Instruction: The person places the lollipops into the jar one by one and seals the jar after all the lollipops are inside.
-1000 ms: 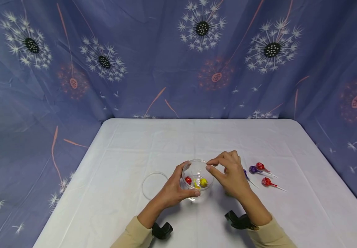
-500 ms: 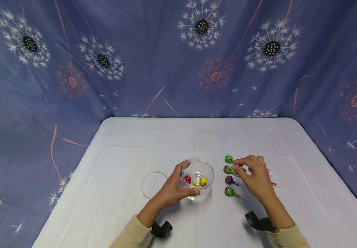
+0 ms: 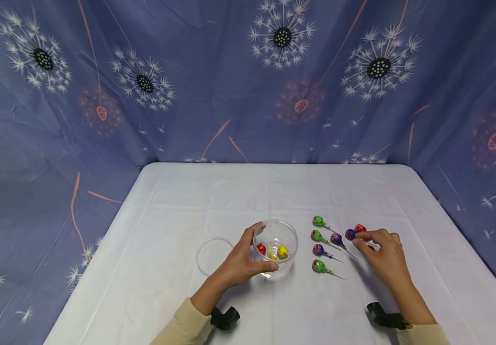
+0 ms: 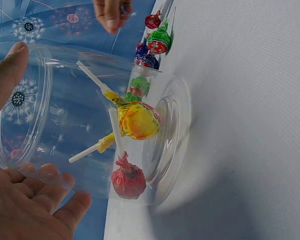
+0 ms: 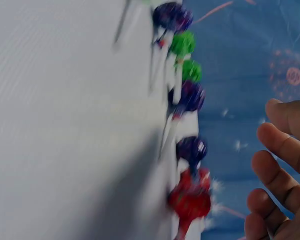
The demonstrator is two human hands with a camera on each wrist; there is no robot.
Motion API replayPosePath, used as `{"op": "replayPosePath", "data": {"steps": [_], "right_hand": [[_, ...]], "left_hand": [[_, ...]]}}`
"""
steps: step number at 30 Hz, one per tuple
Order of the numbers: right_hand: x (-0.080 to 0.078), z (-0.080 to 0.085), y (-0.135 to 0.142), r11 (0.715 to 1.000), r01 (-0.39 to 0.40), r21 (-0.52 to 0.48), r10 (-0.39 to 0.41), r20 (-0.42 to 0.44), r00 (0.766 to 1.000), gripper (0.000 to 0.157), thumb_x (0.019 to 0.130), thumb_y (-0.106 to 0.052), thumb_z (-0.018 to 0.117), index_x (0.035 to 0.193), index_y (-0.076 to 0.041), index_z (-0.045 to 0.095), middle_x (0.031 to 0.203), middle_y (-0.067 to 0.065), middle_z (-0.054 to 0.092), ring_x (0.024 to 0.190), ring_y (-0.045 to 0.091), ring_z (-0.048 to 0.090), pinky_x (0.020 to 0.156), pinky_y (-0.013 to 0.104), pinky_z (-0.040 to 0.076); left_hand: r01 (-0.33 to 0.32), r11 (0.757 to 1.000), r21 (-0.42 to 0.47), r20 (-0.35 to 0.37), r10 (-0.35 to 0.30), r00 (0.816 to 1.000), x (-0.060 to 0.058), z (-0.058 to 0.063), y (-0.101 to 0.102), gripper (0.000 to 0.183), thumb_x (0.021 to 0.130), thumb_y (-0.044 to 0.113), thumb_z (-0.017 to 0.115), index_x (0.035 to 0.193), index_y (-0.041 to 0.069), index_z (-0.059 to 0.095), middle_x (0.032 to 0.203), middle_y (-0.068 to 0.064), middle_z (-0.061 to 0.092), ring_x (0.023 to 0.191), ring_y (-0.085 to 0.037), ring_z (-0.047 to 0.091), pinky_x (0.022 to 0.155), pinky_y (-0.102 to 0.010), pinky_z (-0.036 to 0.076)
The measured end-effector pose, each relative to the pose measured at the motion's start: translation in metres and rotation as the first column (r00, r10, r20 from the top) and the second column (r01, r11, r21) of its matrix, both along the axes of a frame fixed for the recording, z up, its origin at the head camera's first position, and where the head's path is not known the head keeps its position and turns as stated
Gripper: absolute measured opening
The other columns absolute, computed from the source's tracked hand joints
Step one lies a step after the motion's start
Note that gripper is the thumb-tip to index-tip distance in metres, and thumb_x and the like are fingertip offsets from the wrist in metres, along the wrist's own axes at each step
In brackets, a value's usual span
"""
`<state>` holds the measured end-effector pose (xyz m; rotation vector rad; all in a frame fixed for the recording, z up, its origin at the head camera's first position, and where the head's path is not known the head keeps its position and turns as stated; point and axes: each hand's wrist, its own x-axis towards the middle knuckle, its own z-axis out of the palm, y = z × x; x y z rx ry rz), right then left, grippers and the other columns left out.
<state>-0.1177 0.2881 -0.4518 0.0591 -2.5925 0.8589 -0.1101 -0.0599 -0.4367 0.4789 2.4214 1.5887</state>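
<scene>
My left hand [image 3: 243,262] grips a clear plastic jar [image 4: 85,130], tilted slightly on the table. Inside lie a red lollipop [image 4: 129,181] and yellow lollipops [image 4: 139,121] with white sticks. Over on the right, my right hand [image 3: 383,254] hovers beside a purple lollipop [image 3: 350,234] and a red lollipop [image 3: 360,228]. Its fingers [image 5: 272,167] are loosely bent and hold nothing in the right wrist view. Another red lollipop [image 3: 371,247] is mostly hidden behind that hand.
Between jar and right hand lie several lollipops, among them a green one [image 3: 319,266] and a purple one [image 3: 318,249]. A clear round lid [image 3: 199,261] lies left of the jar on the white table [image 3: 187,201]. A patterned blue cloth [image 3: 213,86] hangs behind.
My right hand has moved from the jar's rim rightward across the lollipops to the far ones, uncovering the green and purple ones. The left hand and jar have stayed put.
</scene>
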Motion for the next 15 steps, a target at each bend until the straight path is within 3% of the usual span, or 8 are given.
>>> {"op": "replayPosePath", "data": {"steps": [10, 15], "right_hand": [[0.012, -0.016, 0.035, 0.997, 0.028, 0.07, -0.04, 0.172, 0.984, 0.033, 0.083, -0.025, 0.072, 0.104, 0.0, 0.068, 0.102, 0.023, 0.059, 0.092, 0.031, 0.039, 0.071, 0.037, 0.025], [0.015, -0.023, 0.048, 0.996, 0.01, 0.087, -0.027, 0.189, 0.982, 0.035, 0.081, -0.021, 0.074, 0.106, 0.001, 0.067, 0.1, 0.026, 0.059, 0.09, 0.034, 0.041, 0.071, 0.038, 0.025]], "left_hand": [[0.0, 1.0, 0.003, -0.002, 0.0, 1.0, -0.001, -0.001, 0.001, 0.096, 0.071, 0.037, 0.082, 0.146, 0.026, 0.024, 0.148, -0.009, 0.036, 0.134, -0.03, 0.04, 0.109, -0.05, 0.033], [0.001, 1.0, 0.007, -0.002, -0.001, 1.0, -0.001, -0.001, 0.001, 0.096, 0.071, 0.037, 0.082, 0.146, 0.026, 0.024, 0.148, -0.009, 0.036, 0.133, -0.03, 0.04, 0.109, -0.05, 0.033]]}}
